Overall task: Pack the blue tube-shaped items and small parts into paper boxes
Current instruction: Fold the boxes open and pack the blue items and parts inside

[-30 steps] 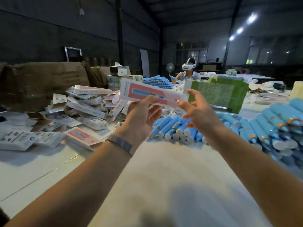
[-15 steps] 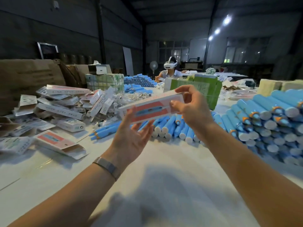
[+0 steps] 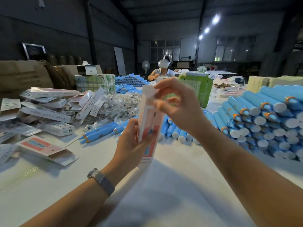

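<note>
Here the left hand [image 3: 131,141] grips the lower part of a pink paper box [image 3: 148,128], fingers curled round its edges, holding it nearly upright above the middle of the tabletop [image 3: 164,185]. The right hand [image 3: 178,105] is raised at the box's top end, thumb and fingers pinching the top flap; motion blur hides the exact contact. A metal watch band [image 3: 101,181] circles the left wrist.

The tabletop is white and wide, in a dim hall with dark walls and ceiling lamps [image 3: 215,19].

Behind the box lies a row of blue tubes [image 3: 177,130], and a large stack of tubes [image 3: 265,118] fills the right edge. Bagged small parts [image 3: 121,104] are heaped behind the left hand. Toward the left edge sprawl flat boxes [image 3: 49,108]; one open box [image 3: 47,149] lies nearer. A green carton [image 3: 198,86] stands beyond the hands. At the far edge sits a person [image 3: 163,69] wearing a headset.
</note>
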### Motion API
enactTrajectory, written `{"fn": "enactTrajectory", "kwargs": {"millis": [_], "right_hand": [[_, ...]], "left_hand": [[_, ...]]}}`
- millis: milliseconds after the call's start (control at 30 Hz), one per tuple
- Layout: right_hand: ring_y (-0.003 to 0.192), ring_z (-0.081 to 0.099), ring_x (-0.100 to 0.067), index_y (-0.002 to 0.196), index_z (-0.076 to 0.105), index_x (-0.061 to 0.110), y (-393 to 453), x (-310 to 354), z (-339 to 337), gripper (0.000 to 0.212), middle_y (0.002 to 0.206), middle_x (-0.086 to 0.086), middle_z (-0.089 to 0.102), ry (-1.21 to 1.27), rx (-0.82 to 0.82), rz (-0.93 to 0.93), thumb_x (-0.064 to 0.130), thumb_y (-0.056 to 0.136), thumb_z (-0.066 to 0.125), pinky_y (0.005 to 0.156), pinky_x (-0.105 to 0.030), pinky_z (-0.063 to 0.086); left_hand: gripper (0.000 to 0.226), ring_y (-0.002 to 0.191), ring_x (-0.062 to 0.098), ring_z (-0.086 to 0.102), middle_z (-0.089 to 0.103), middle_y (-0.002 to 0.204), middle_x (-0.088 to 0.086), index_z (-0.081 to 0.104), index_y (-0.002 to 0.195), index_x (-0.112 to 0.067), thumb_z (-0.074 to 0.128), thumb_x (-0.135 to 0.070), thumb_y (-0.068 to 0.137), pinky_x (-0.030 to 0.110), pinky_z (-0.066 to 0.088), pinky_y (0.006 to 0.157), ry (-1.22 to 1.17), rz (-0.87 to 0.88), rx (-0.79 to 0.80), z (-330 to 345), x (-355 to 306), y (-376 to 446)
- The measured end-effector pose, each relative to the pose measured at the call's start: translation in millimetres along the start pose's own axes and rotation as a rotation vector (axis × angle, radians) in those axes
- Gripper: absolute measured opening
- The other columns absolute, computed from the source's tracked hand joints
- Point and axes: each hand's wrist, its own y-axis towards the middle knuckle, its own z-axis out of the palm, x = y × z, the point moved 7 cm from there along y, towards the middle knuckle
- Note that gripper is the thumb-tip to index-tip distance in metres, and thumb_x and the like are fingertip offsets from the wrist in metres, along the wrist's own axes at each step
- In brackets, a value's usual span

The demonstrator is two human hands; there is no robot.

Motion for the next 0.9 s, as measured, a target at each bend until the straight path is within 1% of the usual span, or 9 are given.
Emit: {"fn": "enactTrajectory", "kwargs": {"millis": [67,133,200,267,367,433,500,667,900], "right_hand": [[0.079,0.062,-0.008,0.09,0.062,0.03,-1,-13,-15,0.021,0.08,0.014,0.065,0.099,-0.251,0.066,0.01,0.082,0.063,0.072,-0.038,0.057],[0.077,0.06,-0.005,0.091,0.063,0.029,-6,-33,-23,0.014,0.08,0.017,0.064,-0.025,-0.318,0.163,0.019,0.084,0.058,0.073,-0.033,0.054],[0.094,0.06,-0.012,0.104,0.066,0.024,-14,-66,-19,0.019,0.095,0.007,0.067,-0.397,-0.119,0.301,0.02,0.088,0.058,0.084,-0.033,0.051],[0.119,0.05,-0.026,0.121,0.063,0.024,-34,-107,-3,0.031,0.119,-0.004,0.063,-0.808,0.271,0.476,0.024,0.092,0.054,0.098,-0.038,0.044],[0.121,0.043,-0.028,0.105,0.062,0.027,-63,-137,7,0.021,0.118,-0.004,0.061,-1.15,0.626,0.625,0.032,0.092,0.046,0.097,-0.043,0.033],[0.115,0.047,-0.026,0.088,0.051,0.025,-66,-138,7,0.008,0.109,-0.003,0.061,-1.235,0.63,0.615,0.032,0.09,0.047,0.089,-0.042,0.032],[0.109,0.052,-0.026,0.084,0.044,0.024,-63,-134,9,0.012,0.107,-0.004,0.06,-1.24,0.594,0.574,0.032,0.09,0.05,0.078,-0.037,0.034],[0.104,0.06,-0.029,0.105,0.061,0.024,-54,-127,7,0.017,0.109,-0.004,0.062,-1.196,0.382,0.497,0.029,0.092,0.051,0.072,-0.033,0.036],[0.112,0.058,-0.027,0.112,0.058,0.021,-62,-136,11,0.019,0.117,-0.004,0.061,-1.286,0.506,0.581,0.023,0.094,0.05,0.073,-0.032,0.036]], "left_hand": [[0.021,0.087,0.026,0.071,0.071,0.091,0.004,0.056,0.087,-0.041,0.074,-0.035,0.078,0.047,0.061,0.078,-0.043,0.005,0.01,1,1,-2],[0.02,0.087,0.023,0.07,0.07,0.092,0.004,0.057,0.096,-0.032,0.073,-0.023,0.086,0.043,0.062,0.077,-0.067,0.008,0.009,3,3,-2],[0.018,0.087,0.019,0.07,0.07,0.093,0.002,0.057,0.102,-0.024,0.067,-0.012,0.094,0.044,0.061,0.08,-0.05,0.018,0.012,3,3,-2],[0.018,0.089,0.018,0.07,0.07,0.095,0.0,0.057,0.104,-0.024,0.065,-0.01,0.095,0.044,0.06,0.082,-0.031,0.015,0.018,3,3,-2],[0.018,0.089,0.02,0.07,0.071,0.095,-0.002,0.057,0.1,-0.029,0.07,-0.019,0.092,0.045,0.061,0.082,-0.031,0.029,0.019,3,3,-2],[0.018,0.087,0.016,0.07,0.071,0.093,-0.008,0.055,0.093,-0.038,0.069,-0.032,0.084,0.04,0.062,0.079,-0.017,0.036,0.016,1,4,-2],[0.018,0.087,0.013,0.07,0.07,0.092,-0.012,0.054,0.089,-0.043,0.068,-0.034,0.082,0.039,0.062,0.078,0.0,0.041,0.01,-1,5,-1],[0.024,0.087,0.011,0.07,0.069,0.092,-0.015,0.053,0.085,-0.051,0.07,-0.033,0.082,0.036,0.062,0.077,-0.006,0.058,-0.001,-3,6,2],[0.043,0.087,0.007,0.07,0.069,0.092,-0.018,0.053,0.084,-0.054,0.071,-0.016,0.092,0.026,0.061,0.072,-0.03,0.066,0.0,-4,6,2]]}}
